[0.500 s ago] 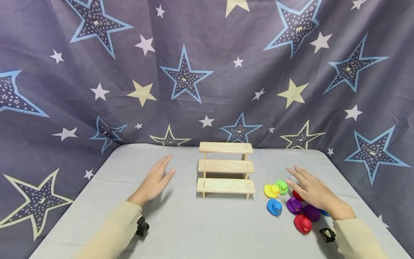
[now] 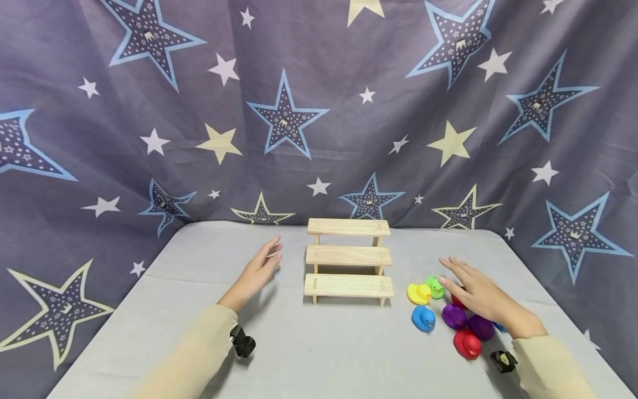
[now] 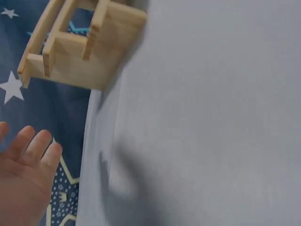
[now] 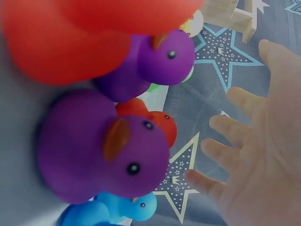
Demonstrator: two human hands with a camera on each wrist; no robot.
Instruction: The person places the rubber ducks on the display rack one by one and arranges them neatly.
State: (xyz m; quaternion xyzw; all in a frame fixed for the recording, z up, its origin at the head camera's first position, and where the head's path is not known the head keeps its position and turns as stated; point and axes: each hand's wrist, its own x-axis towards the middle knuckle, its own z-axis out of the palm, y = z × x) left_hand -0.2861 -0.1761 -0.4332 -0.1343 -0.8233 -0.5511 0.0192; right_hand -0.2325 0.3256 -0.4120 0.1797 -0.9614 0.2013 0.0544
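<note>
A three-step wooden stand (image 2: pixel 349 286) sits at the middle of the table. To its left my left hand (image 2: pixel 253 279) hovers over the table with fingers extended, holding nothing. My right hand (image 2: pixel 479 293) hangs over a group of rubber ducks, its fingers spread and empty in the right wrist view. Around it are a yellow duck (image 2: pixel 417 294), a green duck (image 2: pixel 435 287), a blue duck (image 2: pixel 423 318), a red duck (image 2: pixel 467 344) and two purple ducks, one nearer the stand (image 2: pixel 454 316). A second red duck and another blue one are partly hidden under the right hand.
The table (image 2: pixel 349 354) has a pale grey cloth. Behind it hangs a dark curtain (image 2: pixel 329 55) with stars, meeting the table's back edge close behind the stand. A black wrist camera (image 2: pixel 242 341) is strapped under the left wrist, another (image 2: pixel 503 361) under the right.
My left hand has moved right, toward the wooden stand. The right hand has barely shifted, and the stand and ducks stay where they were.
</note>
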